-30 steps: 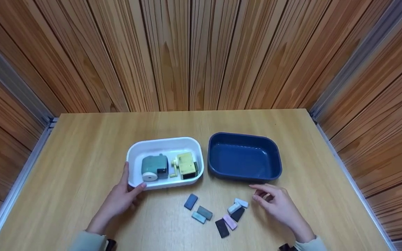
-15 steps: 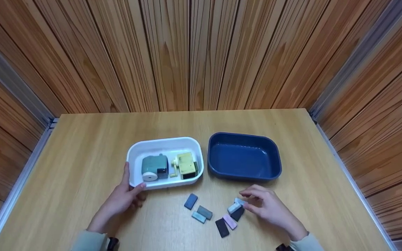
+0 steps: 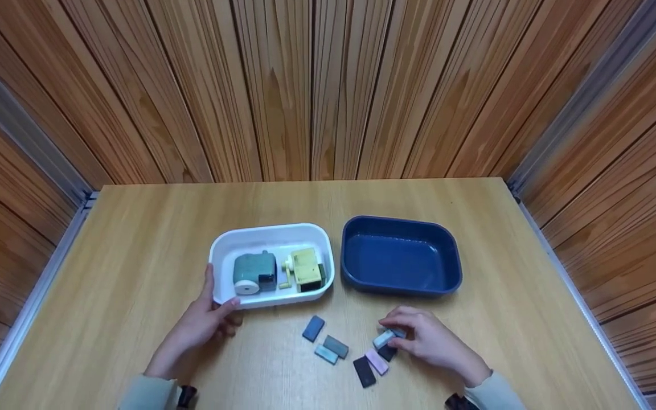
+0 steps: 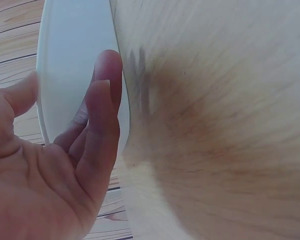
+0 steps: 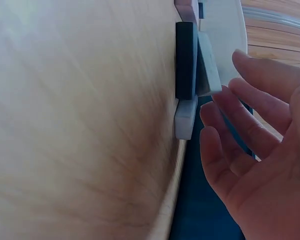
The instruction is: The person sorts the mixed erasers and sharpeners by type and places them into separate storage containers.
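At its near left corner, my left hand (image 3: 200, 322) grips a white plastic tub (image 3: 268, 226), thumb at the rim and fingers along the outer wall. Inside the tub sit a green crank pencil sharpener (image 3: 255, 265) and a pale yellow one (image 3: 305, 263). My right hand (image 3: 427, 339) reaches over a small pile of eraser-like blocks. A pale blue block (image 3: 383, 339) leans on a dark block (image 3: 387, 353). In the right wrist view, the thumb and fingers are spread apart, fingertips right at the end of the pale block (image 5: 208, 65); another pale block (image 5: 185, 120) lies below it.
A navy tub (image 3: 402, 221) stands right of the white one, with nothing in it. Left of the pile lie a blue block (image 3: 313, 328), a grey-blue block (image 3: 336, 346) and a light blue block (image 3: 326, 354). Nearer are a pink block (image 3: 376, 362) and a black block (image 3: 364, 372).
My right hand has moved left from beside the navy tub's near edge to over the block pile. The left hand stays at the white tub.
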A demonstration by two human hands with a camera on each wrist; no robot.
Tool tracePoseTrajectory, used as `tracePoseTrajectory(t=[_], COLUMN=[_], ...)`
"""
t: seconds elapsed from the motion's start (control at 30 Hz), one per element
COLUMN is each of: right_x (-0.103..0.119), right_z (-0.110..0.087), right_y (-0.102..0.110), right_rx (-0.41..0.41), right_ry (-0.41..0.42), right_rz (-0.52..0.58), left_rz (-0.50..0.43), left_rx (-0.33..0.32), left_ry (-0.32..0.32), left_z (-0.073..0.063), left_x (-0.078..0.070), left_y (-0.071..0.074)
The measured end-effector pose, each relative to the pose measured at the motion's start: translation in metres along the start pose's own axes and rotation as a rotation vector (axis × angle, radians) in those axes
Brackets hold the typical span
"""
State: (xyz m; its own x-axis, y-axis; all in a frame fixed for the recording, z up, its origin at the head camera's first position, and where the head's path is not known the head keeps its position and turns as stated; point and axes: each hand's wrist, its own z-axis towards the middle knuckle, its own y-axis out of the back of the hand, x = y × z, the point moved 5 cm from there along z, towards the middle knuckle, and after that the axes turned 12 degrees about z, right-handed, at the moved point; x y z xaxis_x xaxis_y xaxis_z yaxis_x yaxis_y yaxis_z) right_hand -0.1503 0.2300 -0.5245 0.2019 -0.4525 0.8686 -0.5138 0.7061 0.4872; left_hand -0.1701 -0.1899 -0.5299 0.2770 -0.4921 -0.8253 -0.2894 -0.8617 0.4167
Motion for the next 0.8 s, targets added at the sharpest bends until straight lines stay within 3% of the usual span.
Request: tracePoseTrajectory(t=[0.33, 0.8], right_x=[-0.0002, -0.0034], right_z=[0.0047, 0.0047], right_y=[-0.005, -0.0066], right_rx=[0.032, 0.036], right_ry=[0.052, -0.033], right_rz=[-0.053, -0.082], left_rz=[-0.005, -0.017], left_rx=[-0.001, -0.003], left_ry=[0.006, -0.012], left_z=[0.0016, 0.0004], left_x=[0.0006, 0.0013], left_y=[0.0001, 0.0008])
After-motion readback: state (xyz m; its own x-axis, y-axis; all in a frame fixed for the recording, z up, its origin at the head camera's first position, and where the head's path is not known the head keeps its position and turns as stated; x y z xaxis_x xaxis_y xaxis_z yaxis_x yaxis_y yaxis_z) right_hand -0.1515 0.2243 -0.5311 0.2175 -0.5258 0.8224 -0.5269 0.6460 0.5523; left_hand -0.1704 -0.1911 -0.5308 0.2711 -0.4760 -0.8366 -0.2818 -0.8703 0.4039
